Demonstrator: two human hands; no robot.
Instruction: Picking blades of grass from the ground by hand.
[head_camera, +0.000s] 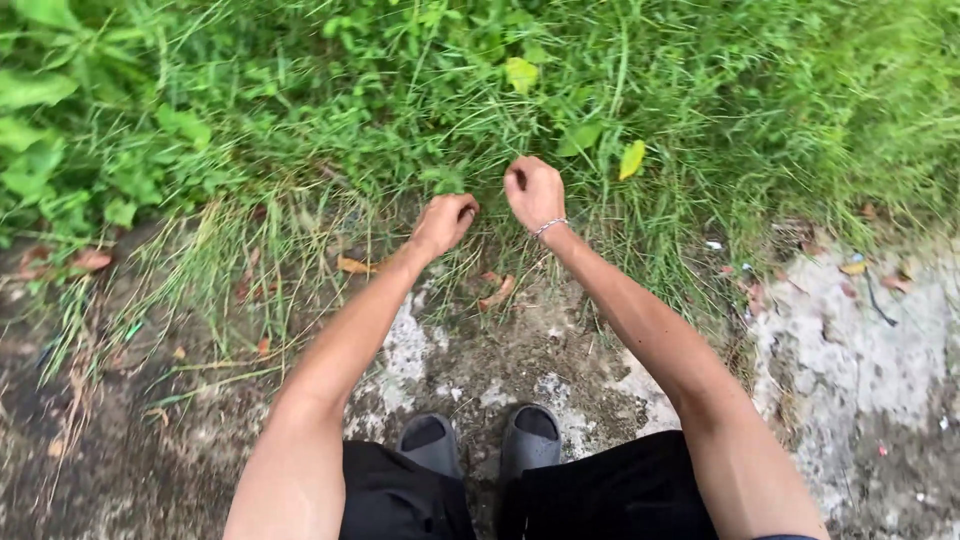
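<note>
Both arms reach forward and down to the edge of a patch of grass (420, 150) that borders cracked, mossy concrete ground (850, 360). The left hand (445, 222) is curled into a fist around thin grass blades at the patch's lower edge. The right hand (533, 192), a thin bracelet (548, 227) at its wrist, is likewise closed on blades just beside it. Two grey slippers (480, 440) stand on the concrete below, near scattered dry leaves (497, 291).

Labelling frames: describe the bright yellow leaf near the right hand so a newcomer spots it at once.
Start at the grass bordering the cracked pavement. Just beyond the closed right hand, to its right, a small yellow-green leaf hangs among the blades. Brown fallen leaves lie on the ground; this one is bright and raised.
</note>
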